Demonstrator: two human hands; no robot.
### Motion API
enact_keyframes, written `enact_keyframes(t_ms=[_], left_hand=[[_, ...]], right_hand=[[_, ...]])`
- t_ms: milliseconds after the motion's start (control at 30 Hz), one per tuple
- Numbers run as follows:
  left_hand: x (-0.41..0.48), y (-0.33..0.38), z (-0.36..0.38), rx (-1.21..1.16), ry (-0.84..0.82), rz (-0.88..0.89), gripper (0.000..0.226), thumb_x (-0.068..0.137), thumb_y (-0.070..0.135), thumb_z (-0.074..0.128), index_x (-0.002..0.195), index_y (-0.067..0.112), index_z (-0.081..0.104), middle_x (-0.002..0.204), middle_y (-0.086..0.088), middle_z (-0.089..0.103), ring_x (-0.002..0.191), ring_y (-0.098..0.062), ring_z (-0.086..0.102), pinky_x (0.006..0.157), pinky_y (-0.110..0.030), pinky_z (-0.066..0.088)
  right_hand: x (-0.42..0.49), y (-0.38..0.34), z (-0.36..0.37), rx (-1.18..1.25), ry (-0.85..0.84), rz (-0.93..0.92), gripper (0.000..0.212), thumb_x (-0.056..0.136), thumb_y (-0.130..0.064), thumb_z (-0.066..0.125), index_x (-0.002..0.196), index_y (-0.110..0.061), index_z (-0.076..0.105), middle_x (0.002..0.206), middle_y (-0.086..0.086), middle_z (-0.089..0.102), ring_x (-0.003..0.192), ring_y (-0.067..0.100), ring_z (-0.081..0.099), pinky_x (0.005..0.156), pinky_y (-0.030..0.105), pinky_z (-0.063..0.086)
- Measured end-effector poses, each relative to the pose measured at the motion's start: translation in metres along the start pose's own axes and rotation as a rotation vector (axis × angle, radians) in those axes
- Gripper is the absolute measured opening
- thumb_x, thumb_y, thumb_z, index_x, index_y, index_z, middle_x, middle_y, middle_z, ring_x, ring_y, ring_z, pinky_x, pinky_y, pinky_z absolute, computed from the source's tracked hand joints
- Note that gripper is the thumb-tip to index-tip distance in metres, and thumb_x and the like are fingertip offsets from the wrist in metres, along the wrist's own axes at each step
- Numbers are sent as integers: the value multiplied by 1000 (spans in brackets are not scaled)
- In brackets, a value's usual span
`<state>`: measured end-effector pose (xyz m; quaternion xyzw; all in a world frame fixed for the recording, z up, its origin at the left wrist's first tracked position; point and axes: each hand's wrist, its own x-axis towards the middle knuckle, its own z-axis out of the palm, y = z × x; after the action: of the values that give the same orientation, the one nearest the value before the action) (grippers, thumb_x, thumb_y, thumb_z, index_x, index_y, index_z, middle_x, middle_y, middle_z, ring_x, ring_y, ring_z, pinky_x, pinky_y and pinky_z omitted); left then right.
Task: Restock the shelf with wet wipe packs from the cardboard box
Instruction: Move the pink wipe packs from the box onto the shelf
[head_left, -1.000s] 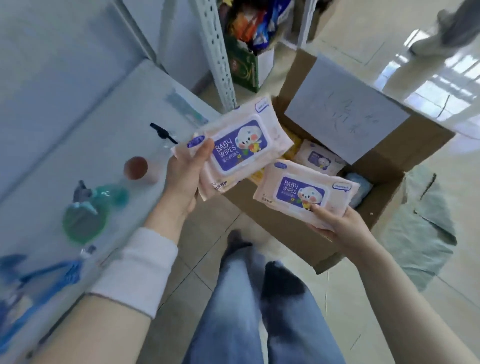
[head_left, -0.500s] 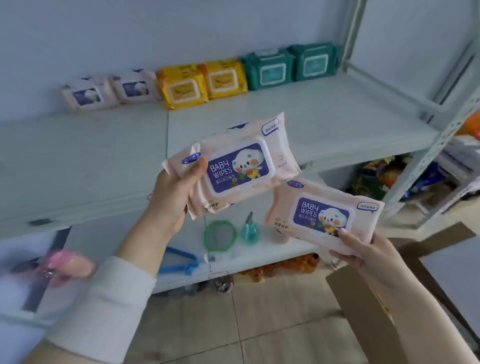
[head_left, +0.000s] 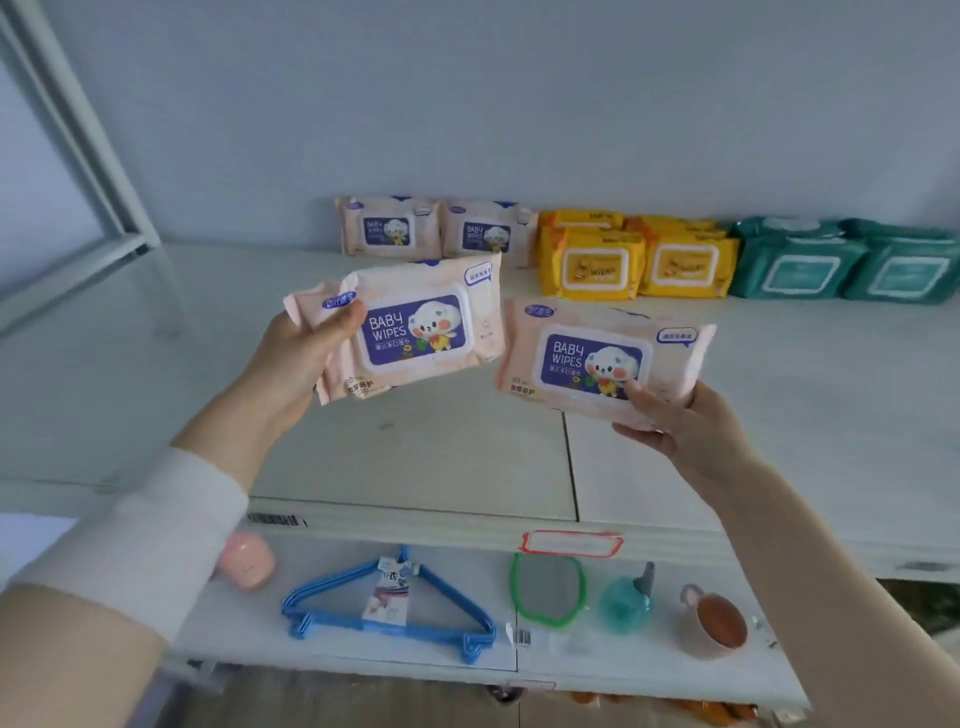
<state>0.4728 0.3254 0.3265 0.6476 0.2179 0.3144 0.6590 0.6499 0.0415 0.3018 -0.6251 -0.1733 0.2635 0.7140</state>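
Observation:
My left hand (head_left: 301, 358) grips a pink baby wipes pack (head_left: 415, 327) by its left end, held up over the white shelf (head_left: 415, 457). My right hand (head_left: 675, 421) holds a second pink pack (head_left: 597, 358) from below, thumb on its purple label. Both packs hang in the air in front of the shelf's back row, where two matching pink packs (head_left: 436, 228) stand against the wall. The cardboard box is out of view.
Yellow wipe packs (head_left: 634, 260) and teal wipe packs (head_left: 847, 265) continue the back row to the right. The lower shelf holds blue hangers (head_left: 389, 608), a green-rimmed mirror (head_left: 548, 587), a teal bottle (head_left: 626, 597), a small cup (head_left: 719, 621) and a pink object (head_left: 244, 561).
The view swung from the box on the floor up to the shelf. Both hands carried their pink packs up and forward over the shelf, closer to the back row.

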Motion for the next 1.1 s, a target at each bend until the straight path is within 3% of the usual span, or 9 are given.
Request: enact_keyframes(t_ms=[300,367,467,600,733,800,867,967,1100], left_hand=[[126,-31,-33,12,87,-62,13,93,18,54,103,21,61,84,11,74,77,-6,71,65,-28,59],[156,-36,-43,21,86,-68,12,93,17,53,101,21,62,83,11,75,76,-6,71,64,-30,60],[206,-43,-60,49,77,-71,13,94,17,52,99,23,62,82,14,74,76,-5,71,64,-30,60],[283,-59,-73,137,-61,-86,16,95,14,51,101,23,61,85,15,74,81,-2,70,71,-24,58],[343,-82,-70,255,-148,-109,17,92,9,55,98,23,61,76,21,72,74,6,68,70,-13,54],[366,-88,-73,321,-122,-77,23,88,7,60,109,16,61,82,20,70,71,11,65,69,-8,51],[380,-89,-76,409,-81,-17,41,82,6,68,121,8,56,95,11,66,72,12,62,70,-6,49],[381,-92,-74,519,2,118,49,73,9,77,116,14,54,105,1,60,77,10,57,74,-4,45],[362,-97,-65,663,163,319,51,71,17,79,112,22,50,114,4,56,99,0,53,81,-1,35]], right_hand=[[155,2,58,-113,-33,-30,109,20,-55,89,118,-19,56,106,-1,70,85,16,72,62,30,59],[184,3,73,-129,-8,-43,97,30,-51,89,115,-23,55,107,-2,69,89,16,71,63,31,59],[228,6,88,-159,54,-40,54,74,-15,76,121,-17,51,118,6,64,99,23,66,69,35,60],[284,13,100,-264,112,-29,56,80,-3,68,131,-12,47,120,6,61,106,26,63,73,36,60],[323,25,114,-481,320,-68,64,74,-17,77,131,-14,50,122,3,62,109,24,59,90,45,53],[334,27,118,-655,422,-111,68,70,-26,80,131,-16,51,125,4,62,112,23,58,93,39,49],[343,29,121,-751,487,-148,66,71,-26,79,130,-14,52,124,4,62,106,20,57,80,26,42],[351,31,129,-778,581,-159,64,72,-24,79,127,-10,48,125,7,60,104,22,55,73,20,34],[352,43,143,-723,713,-161,77,78,-19,73,142,-11,32,140,9,46,127,26,44,98,30,37]])
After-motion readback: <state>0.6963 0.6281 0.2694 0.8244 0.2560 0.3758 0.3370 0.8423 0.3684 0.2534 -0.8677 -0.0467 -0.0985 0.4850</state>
